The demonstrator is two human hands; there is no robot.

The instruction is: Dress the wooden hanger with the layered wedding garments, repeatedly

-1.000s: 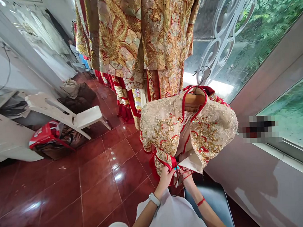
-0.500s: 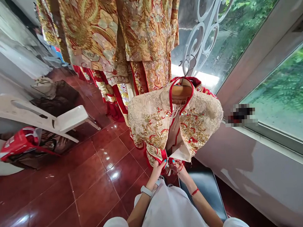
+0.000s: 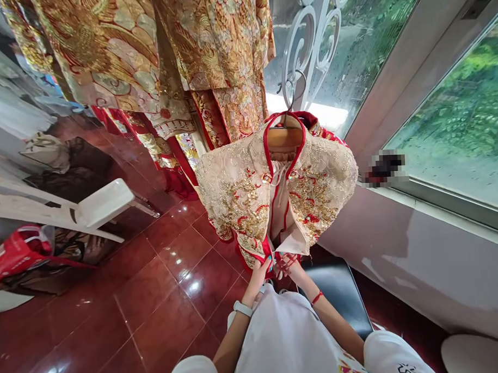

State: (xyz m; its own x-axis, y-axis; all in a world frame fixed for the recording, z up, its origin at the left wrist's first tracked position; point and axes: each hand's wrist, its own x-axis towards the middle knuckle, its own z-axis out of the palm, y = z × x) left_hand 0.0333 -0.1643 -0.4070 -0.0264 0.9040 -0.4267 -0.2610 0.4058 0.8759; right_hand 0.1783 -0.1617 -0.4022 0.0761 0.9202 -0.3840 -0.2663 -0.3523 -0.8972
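A cream jacket [image 3: 241, 192] with gold and red embroidery and red trim hangs on a wooden hanger [image 3: 285, 137] in front of me, its front partly open. My left hand [image 3: 260, 269], with a white watch on the wrist, pinches the red-trimmed lower edge of the jacket's left panel. My right hand [image 3: 290, 265], a red string round its wrist, holds the lower edge of the right panel beside it. Both hands meet at the bottom of the front opening.
More gold embroidered garments [image 3: 146, 54] hang on the left behind the jacket. A black chair seat [image 3: 338, 292] sits under my right arm. A white plastic chair [image 3: 90, 205] and a red bag [image 3: 18, 251] stand on the red tile floor. A window [image 3: 454, 119] and white ledge run along the right.
The view has swung left and tilted down, so the jacket sits higher and more central. Both hands stay closed on the jacket's lower front edges and have drawn closer together.
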